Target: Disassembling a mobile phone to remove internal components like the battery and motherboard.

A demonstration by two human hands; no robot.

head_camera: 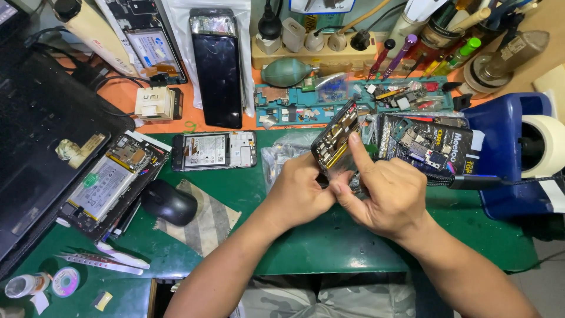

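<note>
so at this point the opened phone (334,138) was up off the surface (329,241), tilted on edge just above the middle of the green mat, with its back already off and the boards and gold shielding showing. left hand (300,191) was closed around its lower end, gripping it. right hand (385,197) was pinching the near edge between thumb and fingers, index finger stretched up along the phone's side, so holding it too, not spread wide. can't tell if anything small was between the fingers, too hidden.

my read on progress: teardown on that one looked well along (cover gone, insides bare), but the boards were still sitting in the frame, so pulling or refitting parts looked like what was left. just a guess from how it sat.

counts, as far as i could see:
- opened phones lying flat on the left: two, one with a big battery (109,185) showing, and a smaller one (215,150) beside it
- dark phone in a clear bag (216,68) up top: one, plus another bagged opened one left of it
- computer mouse (169,202): one
- white tweezers (100,262) near the bottom left: one pair
- solder spool (65,281): one
- green air blower bulb (285,72): one
- blue tape dispenser (518,153) on the right: one
- teal parts tray (353,100) full of bits: one, too cluttered to count inside
</note>
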